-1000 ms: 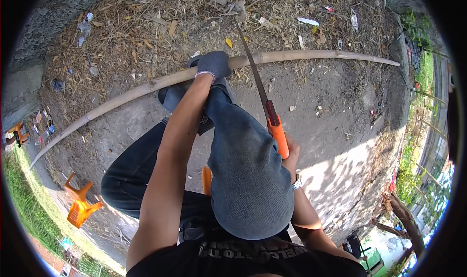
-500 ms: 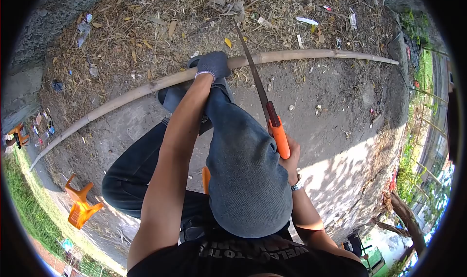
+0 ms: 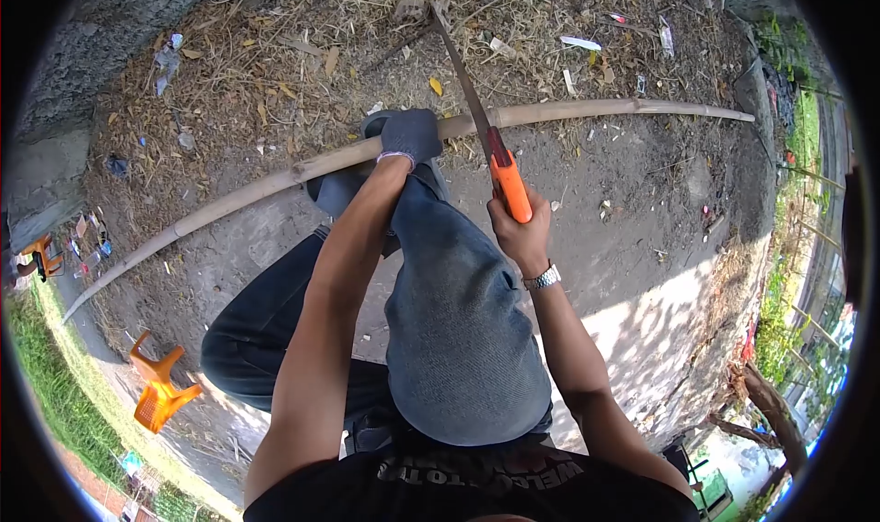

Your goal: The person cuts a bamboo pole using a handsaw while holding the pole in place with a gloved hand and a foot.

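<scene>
Dry grass [image 3: 275, 64] and scraps of litter cover the far side of the dirt ground [image 3: 632, 192], with a rough wall [image 3: 55, 82] over on the left. Across the ground, in front of the person, lies a long, curved bamboo pole [image 3: 568, 111]. The gloved left hand [image 3: 411, 135] is clamped over it, fingers closed together, their tips out of sight. The right hand [image 3: 524, 233], a watch [image 3: 543, 277] at its wrist, has its fingers wrapped around the orange handle of a saw [image 3: 511, 187]. The blade crosses the pole just beside the glove; I can't tell whether its teeth touch. A raised knee in jeans [image 3: 458, 320] sticks up between the two arms, blocking the ground under it. Off to the left sits an orange chair [image 3: 158, 389], well apart from the work.
</scene>
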Demonstrator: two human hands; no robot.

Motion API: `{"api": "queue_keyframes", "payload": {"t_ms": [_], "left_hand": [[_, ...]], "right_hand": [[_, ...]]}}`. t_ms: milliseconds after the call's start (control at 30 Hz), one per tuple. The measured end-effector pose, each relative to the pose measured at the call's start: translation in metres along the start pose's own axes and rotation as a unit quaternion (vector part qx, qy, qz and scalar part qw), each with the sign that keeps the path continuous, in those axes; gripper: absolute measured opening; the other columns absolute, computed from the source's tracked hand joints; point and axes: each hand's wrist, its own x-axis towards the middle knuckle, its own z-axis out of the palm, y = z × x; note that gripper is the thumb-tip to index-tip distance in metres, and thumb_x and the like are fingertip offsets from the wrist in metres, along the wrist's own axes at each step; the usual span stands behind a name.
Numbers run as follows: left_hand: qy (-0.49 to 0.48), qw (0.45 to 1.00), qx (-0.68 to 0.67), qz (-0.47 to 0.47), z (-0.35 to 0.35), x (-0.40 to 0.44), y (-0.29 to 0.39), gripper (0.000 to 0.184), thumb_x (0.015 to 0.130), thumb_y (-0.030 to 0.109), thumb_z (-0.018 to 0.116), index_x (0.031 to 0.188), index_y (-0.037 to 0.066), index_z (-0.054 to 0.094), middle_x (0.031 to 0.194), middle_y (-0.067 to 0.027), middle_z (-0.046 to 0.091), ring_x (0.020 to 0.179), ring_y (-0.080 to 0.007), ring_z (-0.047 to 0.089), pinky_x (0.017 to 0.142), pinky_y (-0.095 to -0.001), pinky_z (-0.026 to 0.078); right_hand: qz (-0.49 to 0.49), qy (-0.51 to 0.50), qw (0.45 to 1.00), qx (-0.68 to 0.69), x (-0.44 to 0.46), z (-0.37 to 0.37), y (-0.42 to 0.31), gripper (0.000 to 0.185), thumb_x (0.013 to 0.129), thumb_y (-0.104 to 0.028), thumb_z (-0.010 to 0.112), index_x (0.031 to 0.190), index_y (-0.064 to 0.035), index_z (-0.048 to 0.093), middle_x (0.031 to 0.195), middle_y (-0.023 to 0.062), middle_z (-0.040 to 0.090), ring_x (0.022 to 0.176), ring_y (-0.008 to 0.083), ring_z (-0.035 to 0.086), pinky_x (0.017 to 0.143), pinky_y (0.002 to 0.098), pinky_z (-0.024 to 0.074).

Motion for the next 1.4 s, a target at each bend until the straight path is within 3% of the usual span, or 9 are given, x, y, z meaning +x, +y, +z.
{"api": "queue_keyframes", "payload": {"t_ms": [267,333,533,733,867,933,1033,1267,1400], "left_hand": [[0.014,1.0,-0.017,0.007,0.004,0.003,-0.004,0.036,0.077,0.027,0.075,0.105,0.006,0.081,0.1,-0.0217,0.078,0.095,-0.0379,0.077,0.088,-0.0476,0.061],[0.003,1.0,-0.011,0.017,0.003,0.003,-0.005,0.033,0.078,0.023,0.078,0.106,0.007,0.081,0.102,-0.0216,0.079,0.097,-0.0366,0.078,0.087,-0.0473,0.062],[0.029,0.999,-0.016,0.013,0.006,-0.001,-0.004,0.034,0.077,0.025,0.075,0.104,0.006,0.081,0.098,-0.0213,0.078,0.093,-0.0382,0.077,0.087,-0.0482,0.061],[0.02,1.0,-0.01,0.01,0.006,0.004,-0.007,0.035,0.076,0.027,0.077,0.103,0.007,0.081,0.1,-0.0211,0.078,0.095,-0.0376,0.077,0.088,-0.0484,0.061],[0.04,0.999,-0.023,0.022,0.009,0.005,-0.013,0.037,0.076,0.029,0.078,0.105,0.007,0.081,0.101,-0.0211,0.078,0.096,-0.0374,0.077,0.088,-0.0486,0.06],[0.001,0.999,-0.024,0.022,0.003,0.008,-0.011,0.036,0.077,0.029,0.077,0.106,0.007,0.08,0.101,-0.0208,0.078,0.096,-0.0375,0.077,0.088,-0.0488,0.06],[0.001,1.0,-0.017,0.012,0.002,0.002,-0.006,0.035,0.077,0.028,0.076,0.105,0.008,0.081,0.101,-0.0205,0.078,0.096,-0.0372,0.077,0.087,-0.0491,0.061],[0.039,0.999,0.006,0.016,0.001,-0.002,-0.004,0.031,0.077,0.027,0.075,0.1,0.007,0.081,0.096,-0.021,0.078,0.092,-0.0379,0.077,0.084,-0.0495,0.061],[0.043,0.999,-0.011,0.02,0.003,0.001,-0.006,0.029,0.078,0.027,0.074,0.099,0.007,0.081,0.094,-0.0209,0.078,0.089,-0.0386,0.077,0.082,-0.05,0.061]], "right_hand": [[0.008,-0.001,1.0,0.001,-0.108,-0.046,0.014,0.009,0.082,-0.009,0.072,0.085,-0.0029,0.066,0.063,0.0013,0.062,0.057,0.0092,0.06,0.057,0.029,0.0503],[0.063,-0.007,0.998,-0.001,-0.126,-0.054,0.013,0.009,0.081,-0.009,0.072,0.085,-0.0033,0.066,0.063,0.0017,0.063,0.056,0.0097,0.061,0.058,0.0296,0.051],[0.011,0.028,0.999,0.038,-0.08,-0.023,0.039,0.01,0.082,-0.009,0.071,0.086,-0.002,0.066,0.062,0.0022,0.061,0.053,0.0119,0.055,0.055,0.0314,0.048],[-0.002,-0.003,0.999,0.037,-0.029,-0.009,0.014,0.011,0.083,-0.008,0.07,0.089,0.0002,0.066,0.065,0.0035,0.061,0.057,0.0095,0.054,0.056,0.032,0.0463],[-0.024,0.02,0.999,0.012,-0.084,-0.032,0.031,0.011,0.082,-0.007,0.071,0.09,-0.0009,0.067,0.065,-0.0002,0.058,0.06,0.0073,0.056,0.057,0.029,0.0474],[0.036,-0.012,0.999,0.018,-0.114,-0.051,0.017,0.012,0.081,-0.007,0.071,0.09,-0.0005,0.068,0.067,0.0001,0.06,0.061,0.007,0.057,0.058,0.0277,0.0483],[0.029,-0.006,0.999,0.018,-0.117,-0.051,0.028,0.012,0.081,-0.006,0.071,0.091,-0.0001,0.068,0.067,-0.0005,0.061,0.061,0.0064,0.058,0.059,0.0272,0.0484],[-0.013,-0.015,0.999,0.029,-0.026,-0.003,0.025,0.011,0.082,-0.007,0.07,0.091,0.0,0.068,0.067,-0.0001,0.059,0.059,0.0071,0.052,0.056,0.0299,0.0457],[0.045,0.006,0.997,0.068,-0.087,-0.03,0.042,0.008,0.081,-0.006,0.07,0.086,-0.001,0.066,0.064,0.0009,0.058,0.057,0.0089,0.054,0.056,0.0297,0.0467]]}}
